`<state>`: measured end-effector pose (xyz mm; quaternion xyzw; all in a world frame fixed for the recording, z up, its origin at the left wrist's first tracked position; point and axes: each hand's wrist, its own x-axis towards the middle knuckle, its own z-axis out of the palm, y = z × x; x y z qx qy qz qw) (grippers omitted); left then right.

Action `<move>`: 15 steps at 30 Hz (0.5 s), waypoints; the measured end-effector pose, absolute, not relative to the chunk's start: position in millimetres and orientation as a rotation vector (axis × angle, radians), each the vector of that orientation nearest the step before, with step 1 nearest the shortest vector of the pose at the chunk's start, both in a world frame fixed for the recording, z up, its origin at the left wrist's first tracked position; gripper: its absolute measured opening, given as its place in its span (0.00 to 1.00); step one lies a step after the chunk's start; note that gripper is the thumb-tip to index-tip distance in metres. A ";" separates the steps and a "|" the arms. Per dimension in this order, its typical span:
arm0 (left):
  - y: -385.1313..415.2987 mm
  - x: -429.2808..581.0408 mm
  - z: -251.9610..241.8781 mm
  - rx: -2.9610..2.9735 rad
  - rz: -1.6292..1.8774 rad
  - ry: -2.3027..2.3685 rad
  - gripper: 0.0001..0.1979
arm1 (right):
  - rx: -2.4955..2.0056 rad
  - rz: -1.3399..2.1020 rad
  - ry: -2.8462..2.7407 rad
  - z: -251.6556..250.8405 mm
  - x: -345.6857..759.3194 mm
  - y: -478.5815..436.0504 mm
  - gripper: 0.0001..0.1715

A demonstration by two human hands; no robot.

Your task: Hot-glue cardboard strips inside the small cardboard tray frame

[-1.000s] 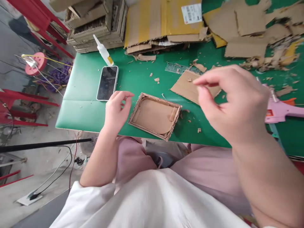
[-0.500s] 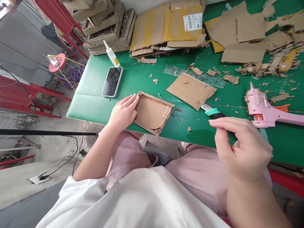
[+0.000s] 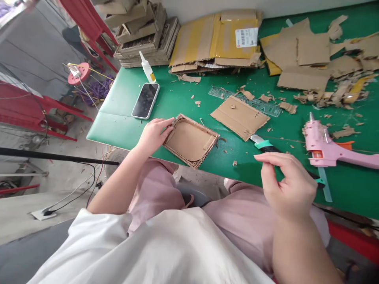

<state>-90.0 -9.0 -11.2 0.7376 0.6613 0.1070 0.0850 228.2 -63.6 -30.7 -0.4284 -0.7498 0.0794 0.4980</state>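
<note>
My left hand (image 3: 154, 135) rests at the left wall of a shallow cardboard tray (image 3: 189, 142), its fingers stretched out along the rim. The tray has low corrugated walls and a rounded inner outline, and it lies near the table's front edge. My right hand (image 3: 288, 183) hovers over the front edge, thumb and index finger drawn together, with nothing visible between them. Behind it lies a utility knife (image 3: 263, 146) with a teal and black handle, partly hidden by the hand. Its tip is by a flat cardboard piece (image 3: 239, 118).
A pink glue gun (image 3: 319, 144) lies at the right. A clear plastic ruler (image 3: 263, 105), phone (image 3: 145, 101) and white glue bottle (image 3: 147, 69) are farther back. Stacked cardboard trays (image 3: 145, 43), a taped flattened box (image 3: 213, 39) and cardboard scraps (image 3: 314, 51) line the rear.
My right hand has moved a little left and down, uncovering more of the knife's rear end. My left hand stays at the tray's left wall, its fingers shifted slightly. The whole view has shifted slightly.
</note>
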 end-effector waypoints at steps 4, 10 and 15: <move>11.2 -90.6 -5.1 2.148 0.313 1.871 0.15 | -1.043 0.166 -1.830 -34.4 227.0 -64.8 0.15; 48.2 -94.8 2.1 1.843 0.502 1.614 0.12 | -1.050 0.153 -1.867 -36.6 223.6 -64.0 0.15; 43.8 -123.1 17.6 1.783 0.757 1.767 0.13 | -1.083 0.196 -1.875 -36.6 224.7 -66.8 0.14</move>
